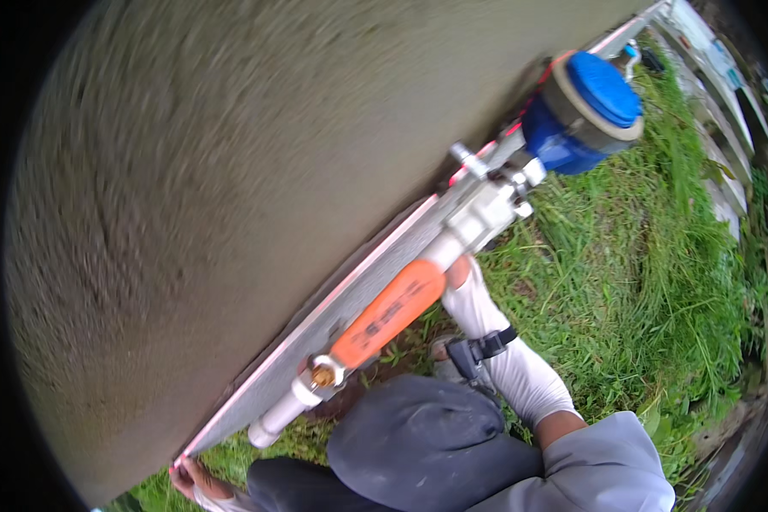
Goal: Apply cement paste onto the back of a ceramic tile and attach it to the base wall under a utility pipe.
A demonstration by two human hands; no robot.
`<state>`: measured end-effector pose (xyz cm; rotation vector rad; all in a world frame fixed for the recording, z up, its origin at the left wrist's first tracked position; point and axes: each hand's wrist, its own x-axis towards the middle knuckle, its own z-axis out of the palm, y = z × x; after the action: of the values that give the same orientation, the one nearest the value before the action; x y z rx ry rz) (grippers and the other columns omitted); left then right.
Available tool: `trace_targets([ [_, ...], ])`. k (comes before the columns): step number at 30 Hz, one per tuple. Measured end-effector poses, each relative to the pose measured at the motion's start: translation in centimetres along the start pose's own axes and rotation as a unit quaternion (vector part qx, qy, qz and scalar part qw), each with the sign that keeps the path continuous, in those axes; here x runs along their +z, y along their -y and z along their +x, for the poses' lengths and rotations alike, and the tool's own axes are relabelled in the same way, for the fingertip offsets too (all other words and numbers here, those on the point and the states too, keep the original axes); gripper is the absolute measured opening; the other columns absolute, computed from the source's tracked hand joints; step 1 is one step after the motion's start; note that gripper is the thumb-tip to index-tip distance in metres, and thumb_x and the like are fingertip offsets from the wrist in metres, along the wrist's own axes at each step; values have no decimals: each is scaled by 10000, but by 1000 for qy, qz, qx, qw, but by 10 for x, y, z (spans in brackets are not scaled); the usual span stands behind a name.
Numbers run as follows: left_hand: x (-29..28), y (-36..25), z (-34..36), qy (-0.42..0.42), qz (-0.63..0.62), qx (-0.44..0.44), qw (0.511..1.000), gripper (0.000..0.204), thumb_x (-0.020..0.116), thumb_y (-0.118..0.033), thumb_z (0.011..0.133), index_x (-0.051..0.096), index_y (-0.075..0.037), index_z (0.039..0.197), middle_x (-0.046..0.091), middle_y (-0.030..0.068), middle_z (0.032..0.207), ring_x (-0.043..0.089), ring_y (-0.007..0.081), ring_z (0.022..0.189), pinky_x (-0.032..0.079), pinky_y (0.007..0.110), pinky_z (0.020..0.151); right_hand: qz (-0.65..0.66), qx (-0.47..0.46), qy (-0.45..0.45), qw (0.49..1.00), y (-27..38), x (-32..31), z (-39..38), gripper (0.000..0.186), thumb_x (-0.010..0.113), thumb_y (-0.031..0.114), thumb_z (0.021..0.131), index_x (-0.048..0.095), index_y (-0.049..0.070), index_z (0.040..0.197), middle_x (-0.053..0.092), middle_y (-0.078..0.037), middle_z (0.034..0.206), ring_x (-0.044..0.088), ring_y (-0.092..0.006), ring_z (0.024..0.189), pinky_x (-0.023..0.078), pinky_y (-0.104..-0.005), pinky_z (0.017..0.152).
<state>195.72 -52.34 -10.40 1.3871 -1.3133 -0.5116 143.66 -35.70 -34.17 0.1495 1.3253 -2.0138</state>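
The broad grey-brown surface [230, 154] looks matt and grainy; the meter's blue lid [606, 90] looks like smooth plastic; the orange lever [390, 312] looks smooth and plastic-coated; the white pipe [273, 420] reads as smooth plastic, the small fitting [322, 375] as brassy metal; the person's trousers [418, 431] are matt, smudged cloth, the pale sleeve [525, 367] thin, wrinkled fabric.

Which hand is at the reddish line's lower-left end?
The left hand, at the picture's lower left by the reddish line. The right hand is farther up, partly hidden behind the white pipe.
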Motion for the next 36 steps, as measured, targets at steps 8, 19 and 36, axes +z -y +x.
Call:
trace_targets([
  [8,15,-17,-12,-16,-18,-12,1000,333,707,-168,854,485,-38,1065,522,29,900,486,101,789,415,233,697,-29,98,-91,991,-2,-2,1,467,450,465,963,480,61,1196,564,-79,1084,568,-198,955,489,-354,833],
  [19,5,1,0,-1,-14,9,1000,348,690,-249,875,483,-41,1062,532,5,877,474,81,761,386,231,668,53,109,-56,991,1,-3,-2,446,415,387,972,431,43,1255,535,-108,1170,557,-203,970,485,-360,853],
  [36,1,14,6,-4,24,9,1000,361,695,-254,870,474,-48,1067,527,5,886,484,88,773,385,229,678,88,54,27,994,-37,-41,24,449,413,407,982,426,46,1249,536,-123,1170,569,-216,1002,486,-357,852],
])
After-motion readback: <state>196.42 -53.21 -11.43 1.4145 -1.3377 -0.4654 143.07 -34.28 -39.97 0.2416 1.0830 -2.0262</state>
